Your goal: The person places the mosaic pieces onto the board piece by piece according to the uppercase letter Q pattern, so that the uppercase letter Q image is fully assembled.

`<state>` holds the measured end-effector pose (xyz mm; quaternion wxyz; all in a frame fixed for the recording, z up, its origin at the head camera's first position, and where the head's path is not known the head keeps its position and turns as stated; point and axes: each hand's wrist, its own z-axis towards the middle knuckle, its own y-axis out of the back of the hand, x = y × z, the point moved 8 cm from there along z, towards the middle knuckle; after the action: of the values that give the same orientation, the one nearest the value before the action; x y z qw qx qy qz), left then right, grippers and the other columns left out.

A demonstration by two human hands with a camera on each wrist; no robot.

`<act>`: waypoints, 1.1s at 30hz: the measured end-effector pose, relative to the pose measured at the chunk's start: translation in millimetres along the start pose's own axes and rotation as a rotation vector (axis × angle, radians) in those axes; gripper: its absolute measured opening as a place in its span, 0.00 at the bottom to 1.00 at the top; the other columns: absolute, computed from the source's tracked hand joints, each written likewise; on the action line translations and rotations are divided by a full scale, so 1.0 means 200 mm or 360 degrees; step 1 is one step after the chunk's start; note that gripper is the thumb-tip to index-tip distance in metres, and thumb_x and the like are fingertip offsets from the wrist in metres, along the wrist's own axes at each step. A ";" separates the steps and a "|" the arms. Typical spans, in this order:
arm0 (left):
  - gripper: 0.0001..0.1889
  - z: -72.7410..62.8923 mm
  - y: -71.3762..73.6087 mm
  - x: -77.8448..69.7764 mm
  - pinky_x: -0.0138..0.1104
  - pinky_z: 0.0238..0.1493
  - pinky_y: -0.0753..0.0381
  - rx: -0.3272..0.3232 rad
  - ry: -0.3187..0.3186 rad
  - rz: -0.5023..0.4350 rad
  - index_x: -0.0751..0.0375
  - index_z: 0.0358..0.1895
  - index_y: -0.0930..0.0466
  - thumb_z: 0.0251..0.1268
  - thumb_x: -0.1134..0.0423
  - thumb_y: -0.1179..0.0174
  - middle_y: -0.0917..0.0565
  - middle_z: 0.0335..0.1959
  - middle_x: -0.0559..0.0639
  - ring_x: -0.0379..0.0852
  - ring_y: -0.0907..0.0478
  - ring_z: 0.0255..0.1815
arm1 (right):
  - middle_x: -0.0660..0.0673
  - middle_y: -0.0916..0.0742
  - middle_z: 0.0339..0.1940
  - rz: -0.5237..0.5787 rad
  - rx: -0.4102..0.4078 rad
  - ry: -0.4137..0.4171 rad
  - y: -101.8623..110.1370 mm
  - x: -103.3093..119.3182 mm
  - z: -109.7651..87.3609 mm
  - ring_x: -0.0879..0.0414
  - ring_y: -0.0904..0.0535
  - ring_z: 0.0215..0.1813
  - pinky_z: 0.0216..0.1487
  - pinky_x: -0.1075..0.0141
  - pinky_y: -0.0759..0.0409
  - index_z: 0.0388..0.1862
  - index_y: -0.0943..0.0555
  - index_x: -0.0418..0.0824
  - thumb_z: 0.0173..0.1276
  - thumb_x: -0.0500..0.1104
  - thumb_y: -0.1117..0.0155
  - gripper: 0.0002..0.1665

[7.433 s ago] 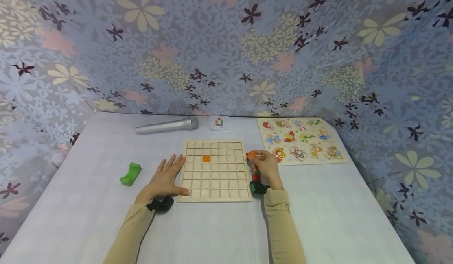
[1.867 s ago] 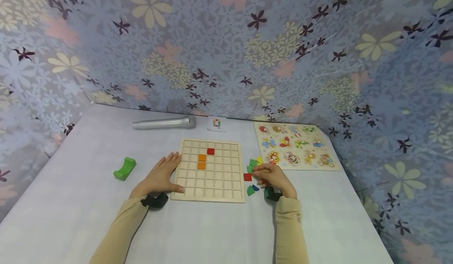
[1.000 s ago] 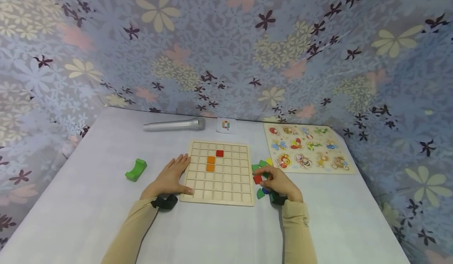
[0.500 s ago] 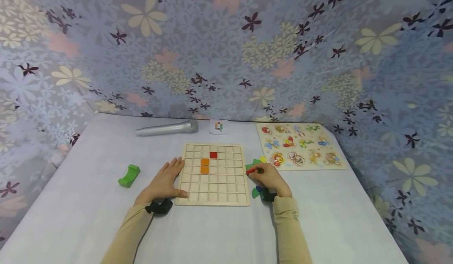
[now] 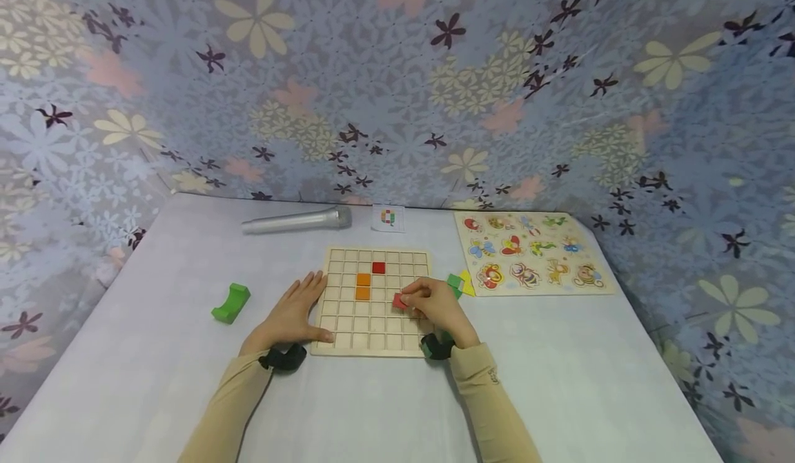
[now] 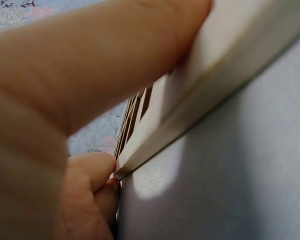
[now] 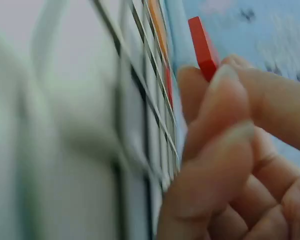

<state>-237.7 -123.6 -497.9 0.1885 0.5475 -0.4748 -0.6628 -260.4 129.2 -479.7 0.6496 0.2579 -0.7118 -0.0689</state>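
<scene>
A wooden grid board (image 5: 349, 325) lies in the middle of the table, with two orange square tiles (image 5: 363, 286) and one red tile (image 5: 378, 268) set in its cells. My right hand (image 5: 433, 306) is above the board's right half and pinches another red square tile (image 5: 399, 301). In the right wrist view this red tile (image 7: 204, 48) stands tilted between thumb and fingers, close over the grid. My left hand (image 5: 288, 317) rests along the board's left edge, fingers straight. Its thumb (image 6: 140, 45) lies over the near corner of the board's frame in the left wrist view.
Green tiles (image 5: 456, 283) and a yellow tile (image 5: 467, 283) lie right of the board, partly behind my right hand. Farther right is an insect picture board (image 5: 534, 252). A pattern card (image 5: 388, 219), silver microphone (image 5: 297, 221) and green arch block (image 5: 231, 303) lie around.
An orange tile and a red tile have joined the first orange one on the board. My right hand has picked up another red tile and carried it left over the grid. The left hand stays put.
</scene>
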 end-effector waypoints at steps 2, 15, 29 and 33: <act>0.62 0.00 0.00 0.00 0.57 0.78 0.57 0.0001 0.0007 0.0011 0.73 0.74 0.51 0.41 0.42 0.26 0.50 0.78 0.66 0.64 0.56 0.79 | 0.44 0.12 0.27 -0.0040 0.0049 0.0030 -0.07 0.04 0.00 0.60 0.21 0.23 0.27 0.70 0.22 0.38 0.16 0.36 0.64 0.40 0.33 0.07; 0.62 0.01 0.01 0.00 0.57 0.78 0.57 0.0000 0.0005 0.0027 0.72 0.75 0.51 0.41 0.42 0.25 0.50 0.78 0.66 0.64 0.56 0.79 | 0.52 0.16 0.24 -0.0469 0.0064 0.0131 -0.21 0.12 -0.03 0.61 0.27 0.26 0.29 0.70 0.30 0.28 0.17 0.47 0.61 0.44 0.29 0.05; 0.62 0.01 0.00 -0.01 0.57 0.78 0.57 -0.0002 -0.0003 0.0016 0.73 0.74 0.51 0.41 0.42 0.25 0.50 0.77 0.67 0.65 0.56 0.79 | 0.40 0.13 0.47 -0.0188 -0.0079 0.0075 0.01 0.04 -0.01 0.58 0.22 0.32 0.31 0.70 0.24 0.49 0.17 0.40 0.68 0.41 0.37 0.12; 0.63 0.01 0.00 0.00 0.57 0.78 0.57 0.0007 0.0011 0.0017 0.73 0.74 0.51 0.40 0.42 0.25 0.50 0.78 0.67 0.64 0.56 0.79 | 0.35 0.17 0.56 -0.0105 -0.0412 -0.0096 0.26 -0.14 0.00 0.60 0.26 0.25 0.26 0.73 0.27 0.58 0.21 0.38 0.70 0.40 0.40 0.19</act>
<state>-239.5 -122.1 -498.6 0.1924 0.5476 -0.4785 -0.6589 -274.7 186.8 -481.1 0.6532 0.1930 -0.7073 -0.1890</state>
